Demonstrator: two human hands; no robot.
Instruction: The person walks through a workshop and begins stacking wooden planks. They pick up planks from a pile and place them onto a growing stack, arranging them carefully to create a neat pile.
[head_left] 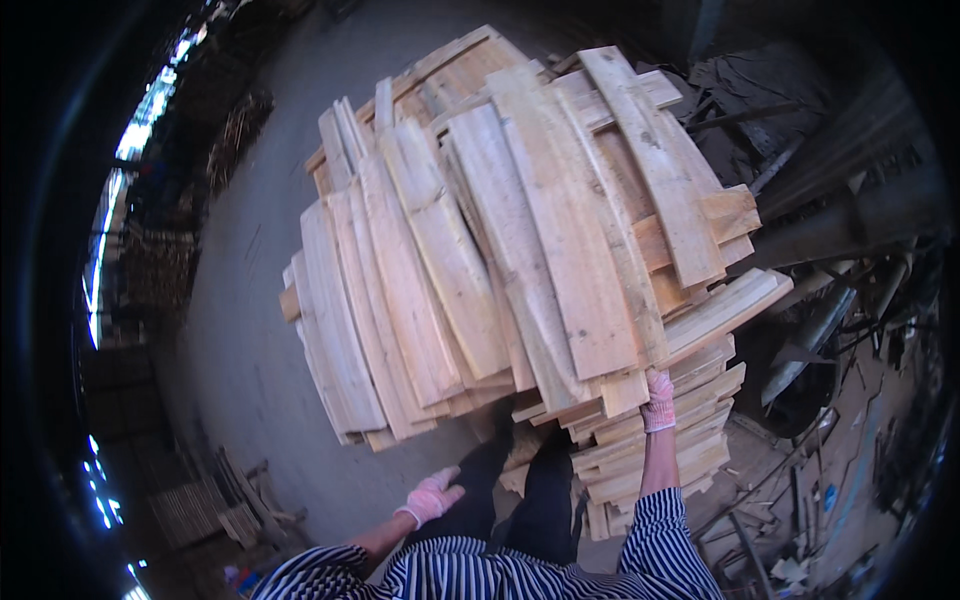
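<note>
A large stack of rough wooden boards point(570, 240) rises in front of me, most of them lying lengthwise and a few crosswise. My right hand point(659, 402), in a pinkish-white glove, is closed at the near end of a board on the stack's right side; its fingertips are partly hidden against the wood. Low by my left thigh hangs my left hand point(435, 497), gloved the same way. Its fingers are loosely stretched with the thumb apart, and it holds nothing. Beneath my right forearm, a second layered pile of boards point(655, 455) stands close to my legs.
Grey concrete floor point(250, 290) runs along the left of the stack. Scrap wood and debris point(800, 500) litter the ground at right, beside dark metal machinery point(815, 345). More stacked wood point(190, 510) lies at lower left.
</note>
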